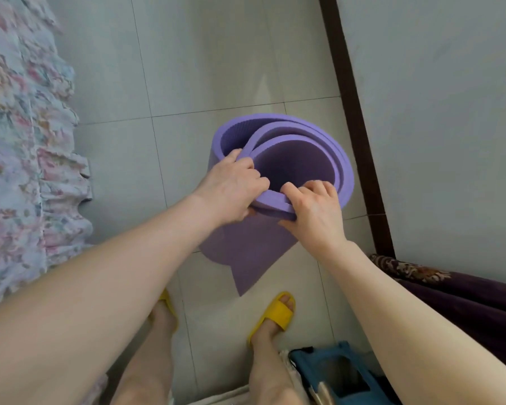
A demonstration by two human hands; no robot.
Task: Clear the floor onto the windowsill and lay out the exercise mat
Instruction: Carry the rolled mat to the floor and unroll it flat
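A purple exercise mat [298,159] stands on end on the grey tiled floor [187,68], loosely rolled, and I look down into its open coil. My left hand [231,188] grips the near rim of the roll from the left, fingers over the top edge. Beside it, my right hand [313,206] holds the same rim from the right, with fingers curled inside the coil. The mat's loose outer end [246,270] hangs down to the floor near my feet.
A floral bedspread [21,147] runs along the left. A dark skirting strip [354,121] and pale wall [435,112] stand to the right, with dark purple fabric [450,290] below. A blue object [330,372] sits by my right yellow slipper [275,314].
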